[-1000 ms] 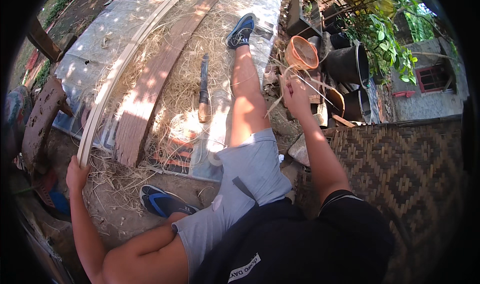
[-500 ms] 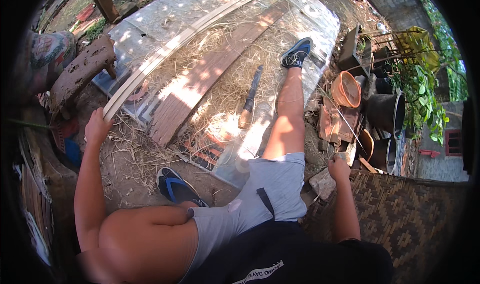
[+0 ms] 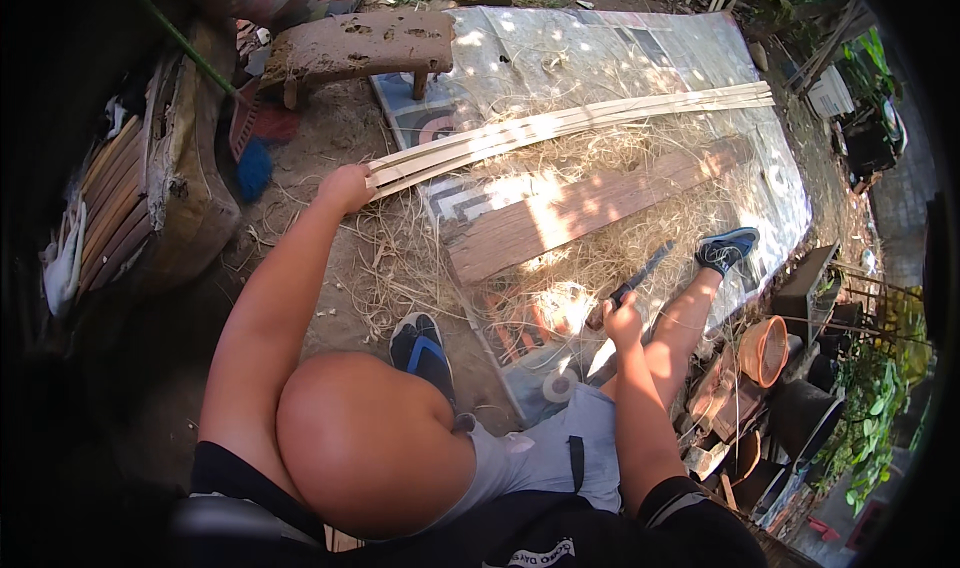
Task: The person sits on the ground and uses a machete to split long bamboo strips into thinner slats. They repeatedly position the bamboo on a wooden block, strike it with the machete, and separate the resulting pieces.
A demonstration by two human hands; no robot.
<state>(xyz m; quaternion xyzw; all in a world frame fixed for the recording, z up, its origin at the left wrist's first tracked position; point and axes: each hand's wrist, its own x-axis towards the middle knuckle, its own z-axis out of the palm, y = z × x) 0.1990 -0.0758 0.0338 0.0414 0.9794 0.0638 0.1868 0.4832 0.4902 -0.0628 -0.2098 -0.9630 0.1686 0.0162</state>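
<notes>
The pale wooden strips [image 3: 560,126] are in your left hand [image 3: 345,188], which is clamped around their near end just beyond the left edge of the printed sheet [image 3: 690,50]. From there they run to the right across the sheet in a loose bundle, slightly fanned; whether they touch it along their length you cannot tell from this view.

Your right hand [image 3: 622,323] is at the wooden handle of the knife [image 3: 655,262], fingers curled, but the view does not show whether they are closed on it. The dark blade points away from you and to the right, over the shavings [image 3: 612,260] scattered on the sheet.

Between the strips and the knife lies a weathered brown plank [image 3: 600,205], flat on the sheet and slanting the same way as the strips. Your right shoe [image 3: 727,250] rests on the sheet past the blade, and your left shoe [image 3: 422,358] is on the soil. Outward on the left stands a pitted wooden stool [image 3: 360,46]; on the right, an orange pot [image 3: 763,351] sits near black buckets [image 3: 802,414] and leafy plants [image 3: 862,423].
</notes>
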